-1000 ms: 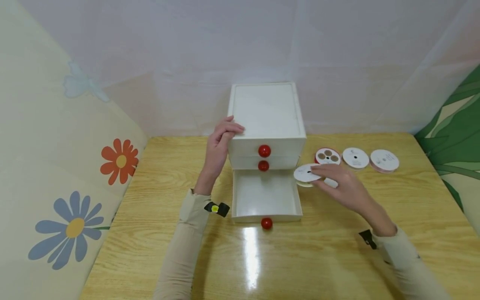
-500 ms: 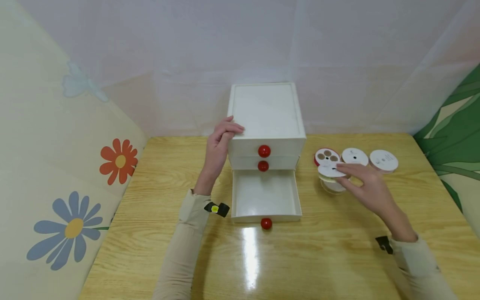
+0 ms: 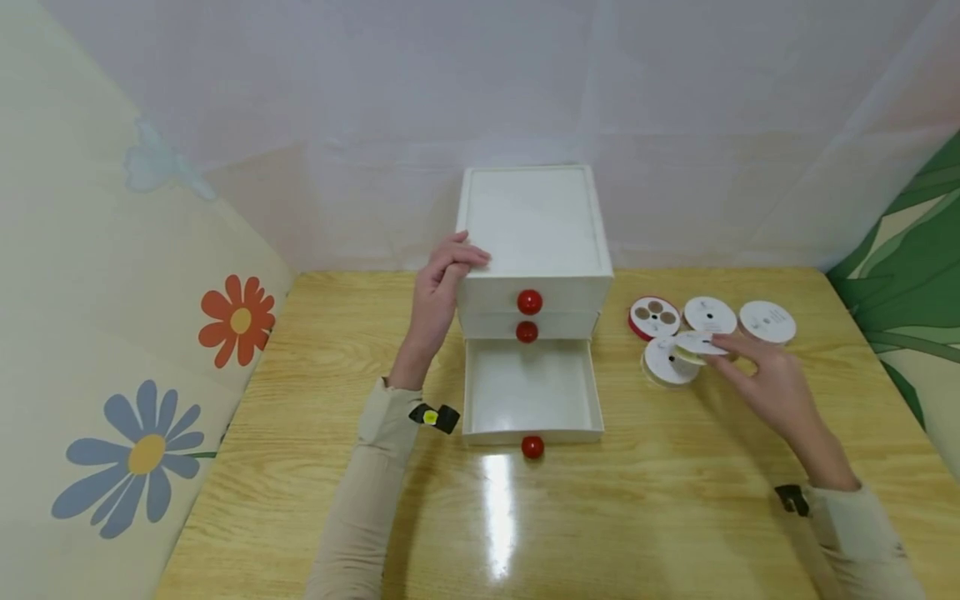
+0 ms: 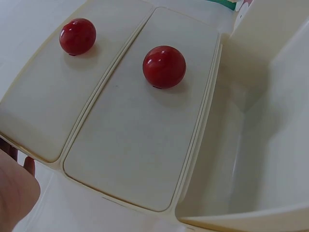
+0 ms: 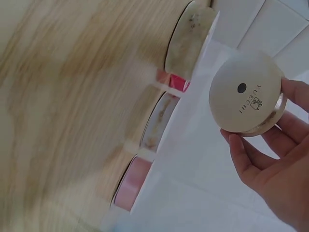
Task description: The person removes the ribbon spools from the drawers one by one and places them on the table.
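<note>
My right hand [image 3: 772, 383] pinches a white-faced ribbon spool [image 3: 697, 342] by its edge, above the table and tilted. In the right wrist view this spool [image 5: 246, 94] shows a dark centre hole and printed letters. Just left of it another white spool [image 3: 669, 363] lies flat, partly overlapped in the head view. My left hand [image 3: 438, 292] rests on the front left top edge of a white drawer cabinet [image 3: 532, 221]. Its bottom drawer [image 3: 532, 387] is pulled out with nothing inside; the upper two, with red knobs [image 4: 164, 67], are closed.
Behind the held spool lie a red-edged spool [image 3: 655, 317], a white spool [image 3: 709, 315] and a pinkish spool [image 3: 767, 322] in a row. The wooden table [image 3: 637, 517] meets a pale cloth backdrop [image 3: 360, 142] at the back.
My right hand has carried the spool rightward, away from the open drawer and past the flat spool in the front row. The left hand stays on the cabinet.
</note>
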`<move>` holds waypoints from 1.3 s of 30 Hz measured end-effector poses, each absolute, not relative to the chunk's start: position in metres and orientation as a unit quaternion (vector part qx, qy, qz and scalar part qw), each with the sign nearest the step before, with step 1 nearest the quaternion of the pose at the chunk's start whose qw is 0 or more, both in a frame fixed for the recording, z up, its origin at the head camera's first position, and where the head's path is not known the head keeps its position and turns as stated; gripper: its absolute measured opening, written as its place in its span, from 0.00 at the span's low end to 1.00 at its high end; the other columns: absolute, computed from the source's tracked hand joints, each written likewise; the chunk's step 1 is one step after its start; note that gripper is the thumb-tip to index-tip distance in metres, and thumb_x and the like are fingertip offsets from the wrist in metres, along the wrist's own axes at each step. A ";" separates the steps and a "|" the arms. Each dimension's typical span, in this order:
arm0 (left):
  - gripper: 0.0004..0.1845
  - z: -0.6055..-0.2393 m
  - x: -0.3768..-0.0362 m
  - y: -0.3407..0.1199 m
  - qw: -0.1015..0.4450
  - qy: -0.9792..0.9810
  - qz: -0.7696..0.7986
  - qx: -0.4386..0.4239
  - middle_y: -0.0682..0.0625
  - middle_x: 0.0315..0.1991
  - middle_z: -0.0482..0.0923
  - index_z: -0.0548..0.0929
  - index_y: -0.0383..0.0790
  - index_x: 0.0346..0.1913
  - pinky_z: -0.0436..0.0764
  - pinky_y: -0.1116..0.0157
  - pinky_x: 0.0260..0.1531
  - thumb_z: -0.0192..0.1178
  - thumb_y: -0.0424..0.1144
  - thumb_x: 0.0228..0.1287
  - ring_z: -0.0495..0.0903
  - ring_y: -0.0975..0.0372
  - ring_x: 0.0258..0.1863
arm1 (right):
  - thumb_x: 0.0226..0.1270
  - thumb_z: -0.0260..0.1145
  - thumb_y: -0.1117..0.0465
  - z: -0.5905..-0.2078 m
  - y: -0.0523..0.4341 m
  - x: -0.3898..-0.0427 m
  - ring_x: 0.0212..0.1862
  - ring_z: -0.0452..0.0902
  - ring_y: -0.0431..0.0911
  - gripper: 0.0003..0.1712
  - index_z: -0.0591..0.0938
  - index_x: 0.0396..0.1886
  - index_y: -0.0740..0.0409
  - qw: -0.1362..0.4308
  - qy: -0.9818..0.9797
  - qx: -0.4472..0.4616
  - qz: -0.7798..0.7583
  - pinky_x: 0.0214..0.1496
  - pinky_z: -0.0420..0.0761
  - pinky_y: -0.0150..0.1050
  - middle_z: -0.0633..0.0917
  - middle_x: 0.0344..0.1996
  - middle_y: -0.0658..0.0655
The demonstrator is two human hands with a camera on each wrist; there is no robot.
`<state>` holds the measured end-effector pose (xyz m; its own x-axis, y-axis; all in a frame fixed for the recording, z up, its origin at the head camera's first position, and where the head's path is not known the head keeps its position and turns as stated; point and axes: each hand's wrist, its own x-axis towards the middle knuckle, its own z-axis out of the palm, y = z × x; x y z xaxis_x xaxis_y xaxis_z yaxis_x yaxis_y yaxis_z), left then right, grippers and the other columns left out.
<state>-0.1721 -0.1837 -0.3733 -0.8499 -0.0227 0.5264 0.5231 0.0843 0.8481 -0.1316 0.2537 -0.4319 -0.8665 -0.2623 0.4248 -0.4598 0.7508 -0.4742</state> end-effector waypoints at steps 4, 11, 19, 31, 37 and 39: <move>0.12 -0.374 -0.172 -0.184 0.211 -0.706 -0.653 -0.177 0.63 0.46 0.84 0.83 0.23 0.42 0.57 0.59 0.78 0.48 0.26 0.75 0.67 0.57 0.72 | 0.66 0.73 0.64 -0.435 0.261 -0.133 0.52 0.80 0.75 0.16 0.87 0.49 0.72 0.161 -0.930 0.169 0.283 0.46 0.80 0.71 0.83 0.52 0.77; 0.12 -0.373 -0.171 -0.184 0.210 -0.703 -0.656 -0.176 0.62 0.46 0.84 0.83 0.23 0.43 0.57 0.60 0.77 0.47 0.24 0.75 0.66 0.57 0.73 | 0.68 0.72 0.62 -0.440 0.271 -0.136 0.31 0.81 0.61 0.18 0.86 0.50 0.74 0.134 -0.946 0.124 0.267 0.29 0.79 0.51 0.82 0.55 0.75; 0.13 -0.371 -0.170 -0.182 0.209 -0.703 -0.657 -0.173 0.62 0.46 0.84 0.83 0.22 0.43 0.57 0.59 0.77 0.47 0.24 0.76 0.66 0.55 0.73 | 0.68 0.71 0.63 -0.443 0.275 -0.136 0.37 0.82 0.65 0.17 0.85 0.49 0.75 0.109 -0.956 0.102 0.253 0.36 0.81 0.62 0.83 0.51 0.77; 0.13 -0.373 -0.172 -0.183 0.214 -0.711 -0.646 -0.178 0.60 0.47 0.84 0.83 0.24 0.43 0.57 0.59 0.77 0.47 0.26 0.75 0.67 0.57 0.72 | 0.65 0.74 0.62 -0.447 0.279 -0.147 0.42 0.83 0.71 0.17 0.86 0.42 0.75 0.040 -0.972 0.149 0.177 0.43 0.81 0.67 0.87 0.40 0.73; 0.13 -0.373 -0.172 -0.182 0.210 -0.711 -0.648 -0.175 0.60 0.47 0.84 0.83 0.24 0.43 0.57 0.59 0.77 0.47 0.26 0.76 0.66 0.57 0.73 | 0.69 0.70 0.61 -0.448 0.275 -0.145 0.34 0.86 0.61 0.17 0.87 0.43 0.74 -0.014 -0.977 0.151 0.153 0.37 0.85 0.60 0.88 0.39 0.72; 0.13 -0.373 -0.172 -0.182 0.210 -0.710 -0.649 -0.172 0.61 0.47 0.84 0.83 0.24 0.43 0.57 0.59 0.77 0.47 0.25 0.76 0.66 0.57 0.73 | 0.72 0.67 0.61 -0.448 0.273 -0.144 0.30 0.85 0.55 0.18 0.86 0.46 0.77 -0.024 -0.977 0.141 0.156 0.35 0.85 0.59 0.88 0.39 0.73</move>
<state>-0.1716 -0.1823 -0.3733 -0.8522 -0.0282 0.5224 0.5178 0.0973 0.8500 -0.1444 0.2726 -0.4481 -0.9594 -0.2820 -0.0022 -0.2674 0.9120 -0.3110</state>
